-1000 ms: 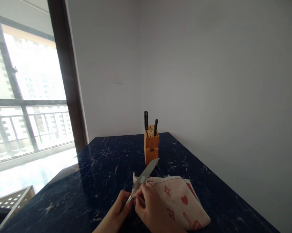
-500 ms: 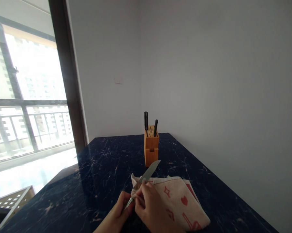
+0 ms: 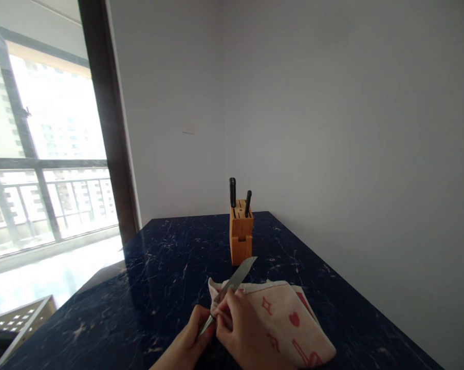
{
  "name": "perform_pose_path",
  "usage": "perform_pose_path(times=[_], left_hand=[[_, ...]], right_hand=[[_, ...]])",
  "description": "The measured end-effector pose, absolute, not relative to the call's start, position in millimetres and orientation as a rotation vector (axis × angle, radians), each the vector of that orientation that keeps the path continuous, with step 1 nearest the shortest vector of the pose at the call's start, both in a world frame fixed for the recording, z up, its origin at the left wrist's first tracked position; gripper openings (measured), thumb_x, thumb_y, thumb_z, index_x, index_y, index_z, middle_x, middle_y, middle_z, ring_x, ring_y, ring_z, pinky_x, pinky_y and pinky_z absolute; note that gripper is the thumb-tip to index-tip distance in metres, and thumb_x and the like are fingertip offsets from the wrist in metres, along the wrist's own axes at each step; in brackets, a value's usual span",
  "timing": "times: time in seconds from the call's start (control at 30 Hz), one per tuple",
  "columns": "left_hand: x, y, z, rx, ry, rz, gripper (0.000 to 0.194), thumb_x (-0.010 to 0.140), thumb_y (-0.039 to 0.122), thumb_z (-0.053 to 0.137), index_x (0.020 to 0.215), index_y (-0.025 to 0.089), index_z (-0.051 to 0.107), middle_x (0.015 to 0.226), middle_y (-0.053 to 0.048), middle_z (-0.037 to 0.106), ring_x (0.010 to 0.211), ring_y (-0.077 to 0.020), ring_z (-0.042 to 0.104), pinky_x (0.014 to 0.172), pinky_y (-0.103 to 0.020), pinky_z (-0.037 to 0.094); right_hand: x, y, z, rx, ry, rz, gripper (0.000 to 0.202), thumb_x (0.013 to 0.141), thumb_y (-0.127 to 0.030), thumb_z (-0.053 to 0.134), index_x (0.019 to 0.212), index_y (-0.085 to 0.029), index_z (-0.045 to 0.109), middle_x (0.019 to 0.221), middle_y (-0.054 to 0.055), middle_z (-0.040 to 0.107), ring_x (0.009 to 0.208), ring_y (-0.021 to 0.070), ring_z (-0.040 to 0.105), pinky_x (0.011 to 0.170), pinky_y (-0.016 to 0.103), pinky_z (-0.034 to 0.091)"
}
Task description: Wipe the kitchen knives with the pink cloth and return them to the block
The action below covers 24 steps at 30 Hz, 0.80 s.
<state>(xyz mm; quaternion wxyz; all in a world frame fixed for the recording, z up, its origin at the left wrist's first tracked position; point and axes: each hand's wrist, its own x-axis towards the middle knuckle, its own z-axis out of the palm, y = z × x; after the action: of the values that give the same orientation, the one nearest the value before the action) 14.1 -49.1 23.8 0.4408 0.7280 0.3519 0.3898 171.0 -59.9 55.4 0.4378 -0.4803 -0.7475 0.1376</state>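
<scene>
A knife (image 3: 241, 272) points away from me toward the upper right, its blade showing above the hands. My left hand (image 3: 195, 331) is closed around the knife's handle end, much of which it covers. Pinched in the fingers of my right hand (image 3: 237, 324) is a fold of a cream cloth (image 3: 280, 308) with red heart and star prints, wrapped about the lower blade near the handle. The rest of the cloth spreads to the right under and beside the right hand.
Just beyond the blade tip stands a wooden knife block (image 3: 241, 244) with two black-handled knives (image 3: 233, 192) in it. Everything rests on a dark blue marbled table (image 3: 170, 267). Grey walls bound the back and right; a perforated light container (image 3: 21, 324) is at lower left.
The knife and both hands have shifted very slightly to the right and down. The right hand keeps its pinch on the cloth at the blade's base.
</scene>
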Motion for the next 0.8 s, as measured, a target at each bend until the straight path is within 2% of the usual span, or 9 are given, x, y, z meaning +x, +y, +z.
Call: perform_pose_path(times=[0.2,0.57,0.8], left_hand=[[14.9,-51.7,27.7,1.817,0.893,0.938,0.032,0.084,0.049,0.043,0.093,0.019,0.050,0.088,-0.003,0.063,0.082,-0.0175,0.054,0.076,-0.029,0.039],[15.1,-50.7,24.5,1.791,0.882,0.990,0.032,0.083,0.050,0.044,0.094,0.020,0.050,0.089,-0.002,0.063,0.084,-0.0174,0.054,0.077,-0.028,0.039],[15.7,-53.1,26.4,1.802,0.891,1.002,0.027,0.085,0.045,0.044,0.092,0.020,0.051,0.086,-0.002,0.063,0.080,-0.0167,0.056,0.074,-0.027,0.040]], right_hand=[[171.5,-63.2,59.1,-1.233,-1.882,0.336,0.022,0.059,-0.004,0.047,0.074,-0.020,0.050,0.079,0.003,0.053,0.075,0.0173,0.053,0.069,0.029,0.043],[171.2,-60.4,57.2,-1.239,-1.878,0.349,0.019,0.062,-0.005,0.047,0.075,-0.019,0.050,0.079,0.003,0.053,0.076,0.0164,0.052,0.070,0.029,0.043],[172.0,-62.3,59.8,-1.236,-1.896,0.345,0.023,0.060,-0.003,0.047,0.077,-0.019,0.048,0.082,0.003,0.053,0.077,0.0166,0.052,0.071,0.029,0.043]])
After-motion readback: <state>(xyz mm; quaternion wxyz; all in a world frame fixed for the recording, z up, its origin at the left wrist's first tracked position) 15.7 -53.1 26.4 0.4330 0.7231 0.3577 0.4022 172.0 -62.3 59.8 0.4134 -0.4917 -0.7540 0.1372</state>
